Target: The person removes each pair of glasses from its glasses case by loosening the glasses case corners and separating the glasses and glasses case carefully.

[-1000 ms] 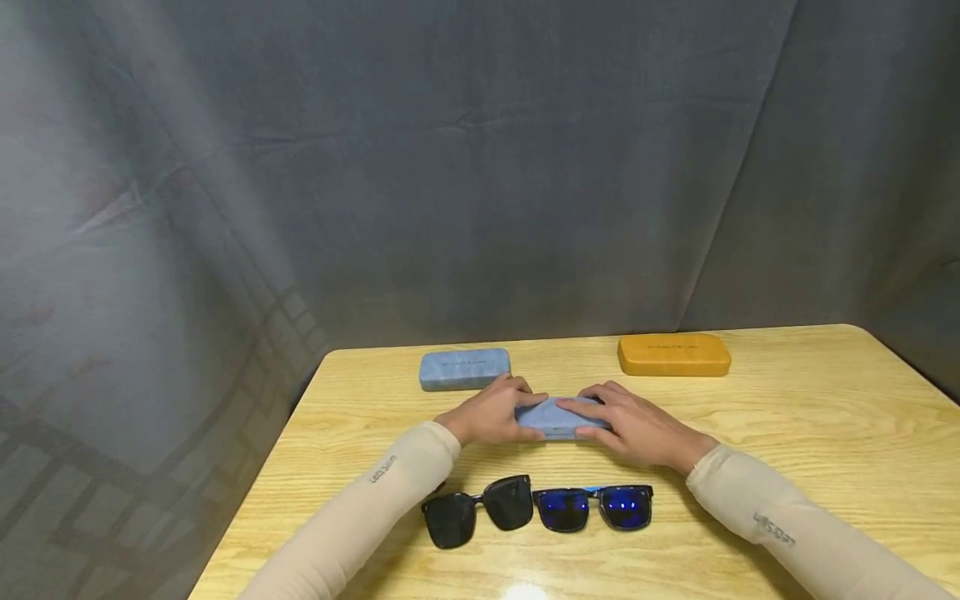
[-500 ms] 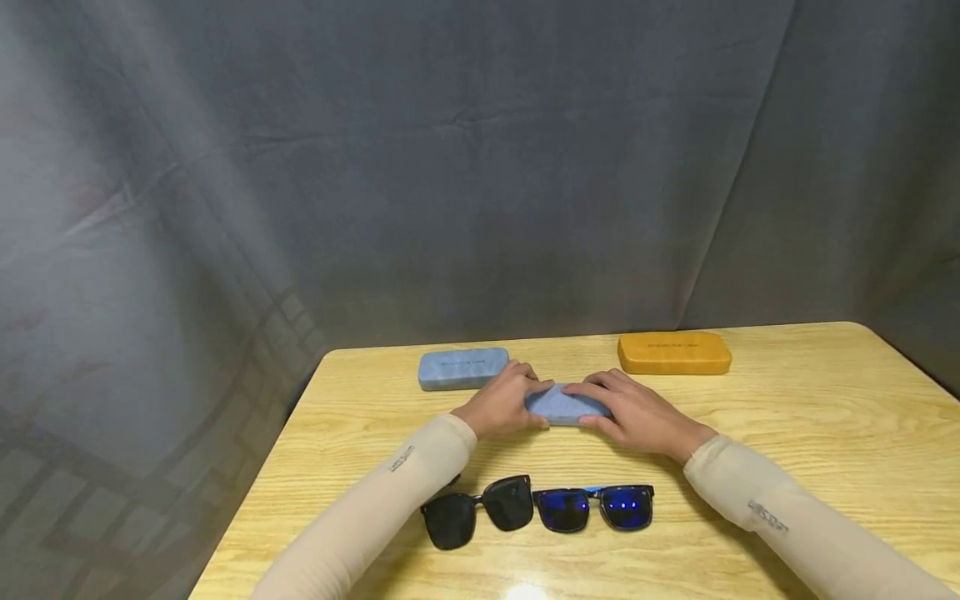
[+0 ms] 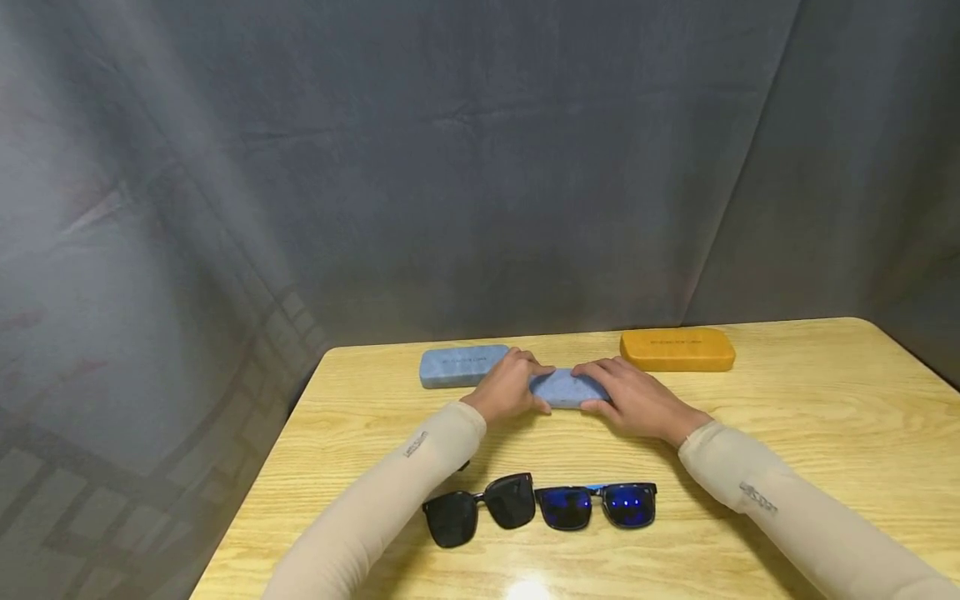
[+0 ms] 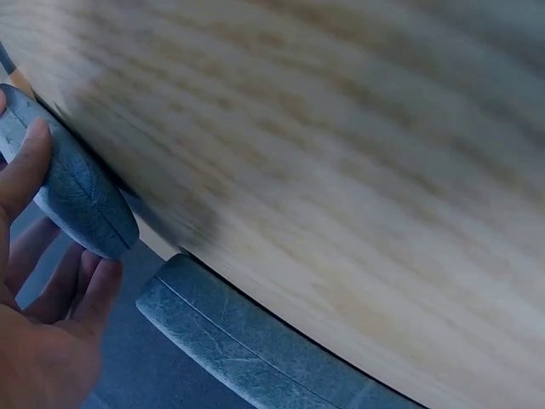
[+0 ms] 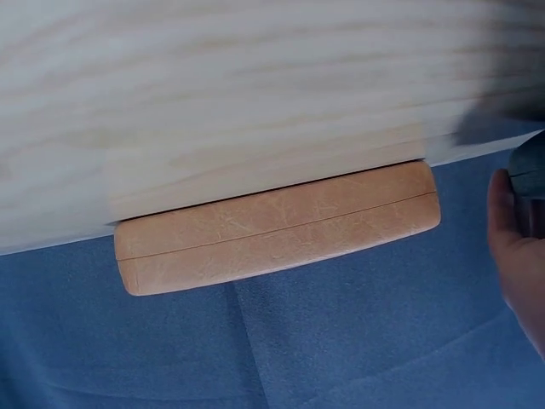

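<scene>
Both hands grip a closed light-blue glasses case (image 3: 567,389) by its two ends, between the other two cases. My left hand (image 3: 512,385) has its thumb on the near side and fingers on the far side of the left end. In the left wrist view this case (image 4: 81,192) tilts between thumb and fingers, close over the table. My right hand (image 3: 637,397) holds the right end the same way; only part of that hand (image 5: 524,260) shows in the right wrist view. A second blue glasses case (image 3: 461,367) lies just left of my left hand.
An orange glasses case (image 3: 677,350) lies at the back right of the wooden table (image 3: 810,417). Black sunglasses (image 3: 480,508) and blue-lensed sunglasses (image 3: 597,507) lie in front, partly below the left sleeve. A grey curtain (image 3: 480,167) hangs behind the table.
Both hands have moved the held blue glasses case away from me and slightly right, to between the other two cases. The sunglasses and other cases have stayed in place.
</scene>
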`<state>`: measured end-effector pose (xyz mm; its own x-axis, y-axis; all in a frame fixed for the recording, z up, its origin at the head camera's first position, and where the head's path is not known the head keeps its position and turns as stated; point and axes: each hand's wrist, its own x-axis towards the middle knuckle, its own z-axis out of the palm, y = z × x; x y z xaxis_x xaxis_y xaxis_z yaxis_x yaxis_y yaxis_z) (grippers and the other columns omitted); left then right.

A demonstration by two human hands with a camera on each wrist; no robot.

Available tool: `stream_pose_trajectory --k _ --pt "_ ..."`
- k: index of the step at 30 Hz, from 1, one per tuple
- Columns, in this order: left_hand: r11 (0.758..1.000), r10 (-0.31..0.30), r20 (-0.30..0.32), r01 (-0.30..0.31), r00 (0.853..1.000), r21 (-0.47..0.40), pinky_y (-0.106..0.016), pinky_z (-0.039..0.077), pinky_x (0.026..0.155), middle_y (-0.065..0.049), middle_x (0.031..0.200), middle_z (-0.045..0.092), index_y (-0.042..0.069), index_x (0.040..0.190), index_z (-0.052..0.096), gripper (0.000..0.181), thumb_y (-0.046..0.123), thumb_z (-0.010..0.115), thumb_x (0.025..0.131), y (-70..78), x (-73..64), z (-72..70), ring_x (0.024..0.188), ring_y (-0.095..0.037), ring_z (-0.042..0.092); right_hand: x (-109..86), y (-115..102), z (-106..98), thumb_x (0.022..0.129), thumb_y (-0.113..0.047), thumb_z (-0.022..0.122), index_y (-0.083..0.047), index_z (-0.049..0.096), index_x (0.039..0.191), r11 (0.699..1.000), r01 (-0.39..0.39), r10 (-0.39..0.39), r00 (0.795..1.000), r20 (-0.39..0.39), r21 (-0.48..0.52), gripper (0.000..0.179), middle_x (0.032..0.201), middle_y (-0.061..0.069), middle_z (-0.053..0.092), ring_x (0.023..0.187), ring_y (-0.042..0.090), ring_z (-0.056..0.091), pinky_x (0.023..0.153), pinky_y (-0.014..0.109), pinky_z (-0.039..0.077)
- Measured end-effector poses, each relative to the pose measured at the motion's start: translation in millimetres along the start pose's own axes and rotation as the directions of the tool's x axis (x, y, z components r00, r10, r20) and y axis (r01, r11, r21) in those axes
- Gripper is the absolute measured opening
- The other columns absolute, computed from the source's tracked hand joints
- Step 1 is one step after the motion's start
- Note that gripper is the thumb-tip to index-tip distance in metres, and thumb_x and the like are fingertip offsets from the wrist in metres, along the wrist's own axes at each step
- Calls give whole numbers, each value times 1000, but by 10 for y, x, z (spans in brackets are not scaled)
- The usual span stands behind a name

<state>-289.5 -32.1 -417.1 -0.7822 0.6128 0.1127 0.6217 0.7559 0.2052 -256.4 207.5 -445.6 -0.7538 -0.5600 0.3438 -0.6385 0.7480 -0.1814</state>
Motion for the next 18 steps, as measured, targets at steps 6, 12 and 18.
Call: stream_pose_trajectory --k 6,12,18 --pt "999 -25 -3 25 1000 22 -31 52 94 -3 123 67 23 135 63 67 45 83 75 -27 63 3 109 -18 57 58 32 2 94 -36 68 -11 54 136 1000 -18 18 1000 11 4 51 130 16 63 118 35 60 100 55 46" --pt "997 -30 4 30 1000 75 -33 52 96 -5 125 66 21 136 62 67 46 81 77 -47 137 -1 112 -20 56 127 71 7 94 -34 68 -12 54 137 998 -55 54 998 20 15 50 133 18 61 120 37 58 99 56 47" --pt "993 -30 22 27 999 116 -33 51 99 -5 127 65 20 137 60 69 47 80 78 -75 184 11 115 -21 56 159 88 29 93 -31 69 -12 55 136 996 -72 71 997 10 57 49 134 18 61 122 39 58 104 61 42"
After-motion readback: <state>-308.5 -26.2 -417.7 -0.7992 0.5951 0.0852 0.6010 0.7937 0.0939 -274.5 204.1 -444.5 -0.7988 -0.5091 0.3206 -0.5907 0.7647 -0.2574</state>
